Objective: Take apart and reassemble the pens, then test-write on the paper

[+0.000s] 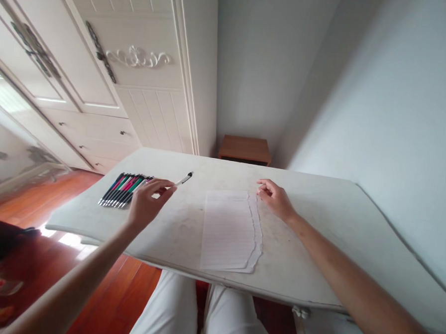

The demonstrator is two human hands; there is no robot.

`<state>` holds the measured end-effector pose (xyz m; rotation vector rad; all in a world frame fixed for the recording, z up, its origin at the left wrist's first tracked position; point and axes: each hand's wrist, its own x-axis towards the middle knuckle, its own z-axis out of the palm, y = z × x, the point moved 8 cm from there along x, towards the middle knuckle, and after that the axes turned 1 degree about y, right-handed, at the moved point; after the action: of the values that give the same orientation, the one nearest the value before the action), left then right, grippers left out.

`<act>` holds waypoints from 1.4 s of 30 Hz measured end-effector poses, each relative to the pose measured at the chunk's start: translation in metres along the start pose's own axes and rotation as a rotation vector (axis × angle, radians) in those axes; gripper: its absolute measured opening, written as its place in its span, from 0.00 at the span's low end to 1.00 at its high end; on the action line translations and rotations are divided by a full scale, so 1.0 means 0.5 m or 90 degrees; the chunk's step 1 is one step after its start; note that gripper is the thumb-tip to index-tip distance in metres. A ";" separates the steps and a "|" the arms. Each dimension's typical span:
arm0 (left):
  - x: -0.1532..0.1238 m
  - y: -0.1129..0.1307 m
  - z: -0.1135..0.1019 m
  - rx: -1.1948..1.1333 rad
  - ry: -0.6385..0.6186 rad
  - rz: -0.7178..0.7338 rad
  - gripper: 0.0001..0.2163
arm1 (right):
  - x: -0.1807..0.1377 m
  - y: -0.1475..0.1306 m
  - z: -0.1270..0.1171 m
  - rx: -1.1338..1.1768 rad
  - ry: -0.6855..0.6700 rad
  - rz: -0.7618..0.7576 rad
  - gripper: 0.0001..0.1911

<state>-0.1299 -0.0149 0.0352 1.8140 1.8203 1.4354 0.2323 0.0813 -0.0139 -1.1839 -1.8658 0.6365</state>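
The left grip (149, 198) pinches a slim pen (184, 179) near ragged-edged ruled paper (229, 232).

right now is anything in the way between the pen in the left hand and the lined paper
Nothing visible: only tabletop lies between the pen in the left hand and the lined paper. The row of pens is on the other side, and the right hand is beyond that gap.
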 end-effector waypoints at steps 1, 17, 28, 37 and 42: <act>0.001 -0.001 0.023 -0.123 0.005 -0.070 0.11 | 0.000 -0.001 0.001 0.002 -0.004 0.000 0.15; 0.015 0.104 0.312 -0.882 -0.290 -0.401 0.15 | -0.011 -0.016 0.006 -0.039 -0.053 -0.020 0.16; 0.016 0.080 0.332 -0.799 -0.324 -0.389 0.13 | -0.024 -0.084 0.022 0.023 0.006 -0.008 0.16; 0.028 0.085 0.327 -0.821 -0.332 -0.321 0.11 | -0.015 -0.136 0.090 0.072 -0.075 -0.008 0.18; 0.027 0.082 0.328 -0.817 -0.345 -0.309 0.10 | 0.002 -0.114 0.102 0.109 -0.058 0.022 0.20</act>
<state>0.0114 0.0655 -0.0126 0.8484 0.6317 1.2192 0.1611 0.0579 0.0022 -1.0938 -1.8290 0.8645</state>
